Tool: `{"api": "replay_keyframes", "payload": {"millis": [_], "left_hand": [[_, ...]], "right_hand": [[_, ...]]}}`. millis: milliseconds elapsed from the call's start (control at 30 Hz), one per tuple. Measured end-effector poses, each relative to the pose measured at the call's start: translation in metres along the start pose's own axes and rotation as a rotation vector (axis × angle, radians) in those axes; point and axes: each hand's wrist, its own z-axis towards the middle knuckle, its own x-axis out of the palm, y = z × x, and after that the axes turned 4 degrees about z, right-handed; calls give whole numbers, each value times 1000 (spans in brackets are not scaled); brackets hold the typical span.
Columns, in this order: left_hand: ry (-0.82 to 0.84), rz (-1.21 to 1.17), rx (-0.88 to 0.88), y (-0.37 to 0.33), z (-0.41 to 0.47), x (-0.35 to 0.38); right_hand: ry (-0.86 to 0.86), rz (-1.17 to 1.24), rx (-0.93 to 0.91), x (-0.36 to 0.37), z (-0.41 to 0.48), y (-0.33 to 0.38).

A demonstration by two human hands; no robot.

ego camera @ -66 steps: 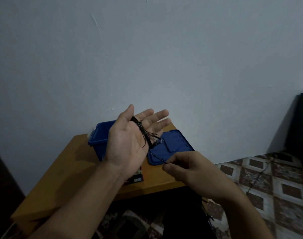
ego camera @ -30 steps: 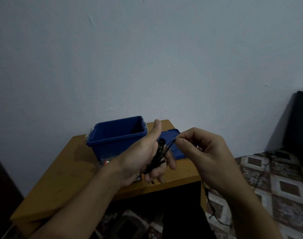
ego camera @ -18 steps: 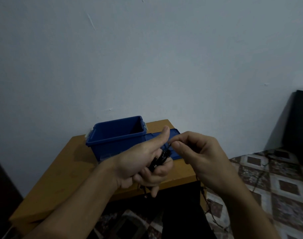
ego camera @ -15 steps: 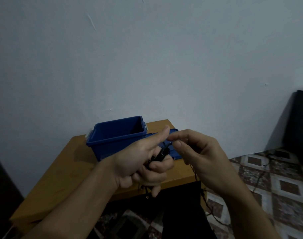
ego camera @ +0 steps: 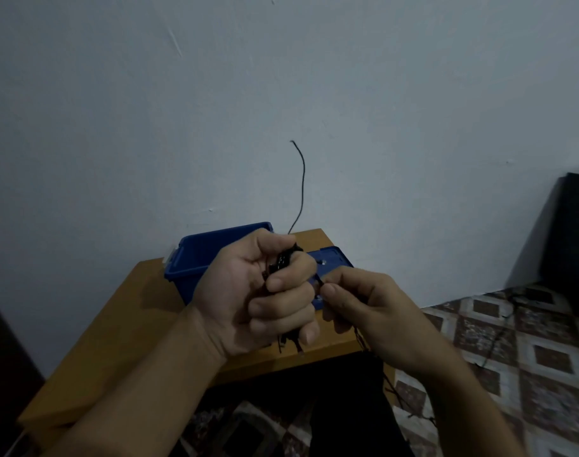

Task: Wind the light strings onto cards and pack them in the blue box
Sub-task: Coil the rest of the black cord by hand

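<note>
We see the thin black light string (ego camera: 283, 263) gathered into a small dark bundle inside the left hand (ego camera: 258, 291), which is held above the front edge of the desk. The grip of that hand is closed tight round the bundle. The fingers (ego camera: 281, 306) curl over it, and short loops poke out under the little finger at six o'clock. One loose end leaves the fist at twelve o'clock and curves up in front of the wall. Whether a card sits inside the bundle we cannot tell.

At four o'clock from the bundle, just beside the left knuckles, is the right hand (ego camera: 364, 305). Its grip is narrow: thumb and forefinger pinch a strand of the same string, which runs across to the bundle. More string hangs down from under this hand.

Behind the left hand, at ten o'clock, the open rectangular blue plastic box (ego camera: 195, 258) stands on the light-brown wooden desk (ego camera: 123, 324). A flat blue plastic lid (ego camera: 334, 258) lies on the desk at three o'clock from the box, partly hidden by both hands.

At three to four o'clock of the desk we see a brown-and-white patterned tiled floor (ego camera: 528, 351) with a thin dark cord (ego camera: 503, 328) trailing across it. A black upright panel (ego camera: 574, 245) stands by the pale grey wall (ego camera: 314, 77).
</note>
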Motion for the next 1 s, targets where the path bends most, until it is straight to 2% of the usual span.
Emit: {"api": "replay_keyframes", "payload": {"millis": [167, 300, 433, 733, 1000], "left_hand": [[-95, 15, 72, 2, 1, -4], [-276, 110, 127, 5, 4, -1], [-444, 120, 158, 5, 9, 11], [-413, 98, 171, 7, 11, 11], [-543, 115, 292, 4, 13, 11]], "right_hand": [[72, -86, 81, 2, -1, -1], [89, -135, 116, 3, -1, 2], [32, -75, 182, 4, 0, -2], [61, -140, 174, 5, 1, -6], [130, -109, 210, 4, -1, -1]]}}
